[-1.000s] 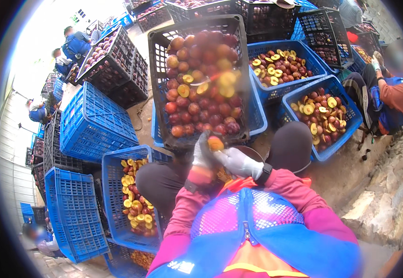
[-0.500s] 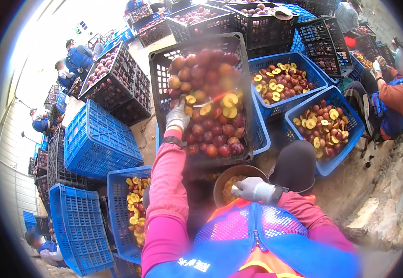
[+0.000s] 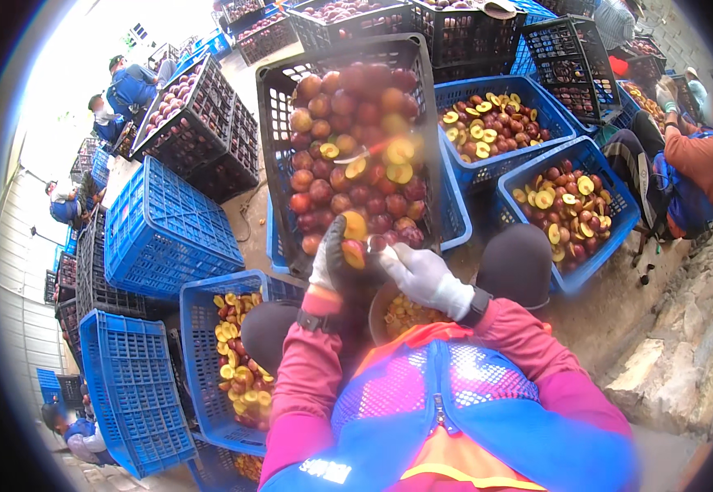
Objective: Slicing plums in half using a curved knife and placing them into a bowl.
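My left hand (image 3: 331,256), in a grey glove with a dark palm, is closed around cut plum halves (image 3: 355,225) with yellow flesh showing. My right hand (image 3: 428,279), also gloved, pinches a small pale tool whose end meets the cut plum; its exact kind is hidden by the fingers. Both hands are together at the near edge of a tilted black crate (image 3: 263,164) of whole plums. On those plums lies a knife (image 3: 364,153) with a red handle, among a few cut halves. Below my right hand sits a round bowl (image 3: 378,316) holding yellowish bits.
Blue crates of cut and whole plums stand to the right (image 3: 569,283) and at my lower left (image 3: 200,361). Upturned blue crates (image 3: 172,225) and stacked black crates (image 3: 209,123) fill the left. A co-worker (image 3: 701,168) sits at the right beside rough stones (image 3: 676,353).
My left hand has come back from the plums in the black crate, now with plum halves in it. My right hand has risen from the bowl to meet it.
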A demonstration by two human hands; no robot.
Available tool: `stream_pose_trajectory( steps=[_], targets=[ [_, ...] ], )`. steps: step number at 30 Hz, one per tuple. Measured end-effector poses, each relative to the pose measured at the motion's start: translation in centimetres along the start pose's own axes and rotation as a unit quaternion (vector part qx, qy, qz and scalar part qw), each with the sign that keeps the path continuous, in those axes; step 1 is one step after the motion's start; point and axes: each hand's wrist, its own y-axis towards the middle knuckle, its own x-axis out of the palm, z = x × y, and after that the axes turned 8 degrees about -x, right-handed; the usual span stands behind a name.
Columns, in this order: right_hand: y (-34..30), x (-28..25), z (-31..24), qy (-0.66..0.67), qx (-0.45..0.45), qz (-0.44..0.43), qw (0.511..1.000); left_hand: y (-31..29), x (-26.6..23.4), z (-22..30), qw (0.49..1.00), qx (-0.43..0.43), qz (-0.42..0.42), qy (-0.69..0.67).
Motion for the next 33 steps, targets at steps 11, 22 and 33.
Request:
stream_pose_trajectory(
  steps=[11, 22, 33],
  targets=[
    [-1.0, -0.3, -1.8, -0.065, 0.077, -0.078, 0.992, -4.1, 2.2, 1.2, 0.865, -0.291, 0.041, -0.406],
    [-2.1, 1.4, -1.3, -0.104, 0.096, -0.127, 0.982, -4.9, 2.2, -2.1, 0.979, -0.191, 0.022, -0.068],
    [-3.7, -1.0, 0.3, 0.565, 0.329, -0.254, 0.713, -5.0, 3.4, 1.9, 0.988, -0.118, -0.081, 0.066]
  ],
)
